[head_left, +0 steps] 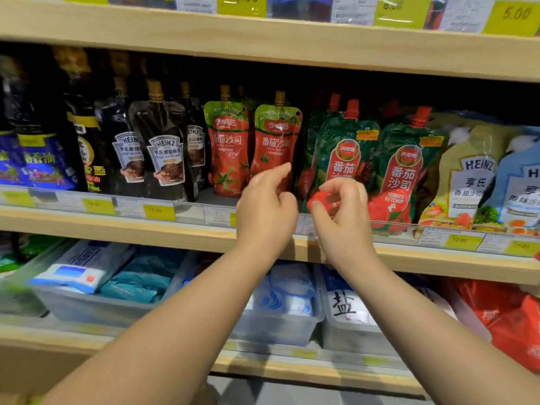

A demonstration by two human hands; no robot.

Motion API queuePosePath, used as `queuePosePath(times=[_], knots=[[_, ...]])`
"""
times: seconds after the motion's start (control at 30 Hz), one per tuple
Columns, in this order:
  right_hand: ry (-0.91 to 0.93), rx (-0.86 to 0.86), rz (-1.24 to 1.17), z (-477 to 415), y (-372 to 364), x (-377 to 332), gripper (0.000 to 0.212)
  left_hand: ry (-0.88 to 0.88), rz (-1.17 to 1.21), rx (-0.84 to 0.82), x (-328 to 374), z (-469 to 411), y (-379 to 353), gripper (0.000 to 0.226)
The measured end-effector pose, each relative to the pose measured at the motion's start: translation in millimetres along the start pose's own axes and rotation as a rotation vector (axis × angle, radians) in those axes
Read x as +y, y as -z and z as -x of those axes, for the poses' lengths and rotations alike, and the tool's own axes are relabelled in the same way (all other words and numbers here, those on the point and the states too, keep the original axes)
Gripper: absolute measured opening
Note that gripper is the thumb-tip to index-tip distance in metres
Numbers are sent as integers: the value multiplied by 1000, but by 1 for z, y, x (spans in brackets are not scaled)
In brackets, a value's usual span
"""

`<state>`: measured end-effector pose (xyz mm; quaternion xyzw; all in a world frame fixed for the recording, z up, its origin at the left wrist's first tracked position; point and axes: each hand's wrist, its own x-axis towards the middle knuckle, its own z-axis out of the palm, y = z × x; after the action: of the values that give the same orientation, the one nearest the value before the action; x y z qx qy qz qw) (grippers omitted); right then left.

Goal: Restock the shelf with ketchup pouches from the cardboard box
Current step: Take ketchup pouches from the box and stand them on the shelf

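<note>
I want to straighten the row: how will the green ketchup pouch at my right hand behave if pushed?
The green ketchup pouch would probably dent and bend, since its film looks wrinkled. Its glossy film may be slippery. Standing tall with the spout on top, it could tip backward.

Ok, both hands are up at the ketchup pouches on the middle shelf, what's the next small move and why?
Probably ease the right hand back off the front green ketchup pouch, which already stands in its row. The left hand holds nothing, its forefinger by the red ketchup pouch, so a fresh pouch is needed; the box is out of view.
</note>
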<state>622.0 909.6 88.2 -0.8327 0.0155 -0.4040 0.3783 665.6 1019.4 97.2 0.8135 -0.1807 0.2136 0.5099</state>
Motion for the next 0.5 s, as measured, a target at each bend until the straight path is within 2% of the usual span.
queuePosePath(times=[0.07,0.17,0.27,0.4,0.5], knots=[[46,-39,-40,8,-18,-9,21,21,75,99,-17,15,20,46],[46,-122,-116,24,-54,-27,20,120,107,151,-59,36,54,38],[48,-250,-176,50,-97,-48,18,228,-8,164,-110,55,92,34],[19,-419,-209,90,-152,-76,16,384,-100,102,-174,84,152,28],[-24,-574,-247,128,-194,-99,16,460,-295,-8,-222,118,211,30]])
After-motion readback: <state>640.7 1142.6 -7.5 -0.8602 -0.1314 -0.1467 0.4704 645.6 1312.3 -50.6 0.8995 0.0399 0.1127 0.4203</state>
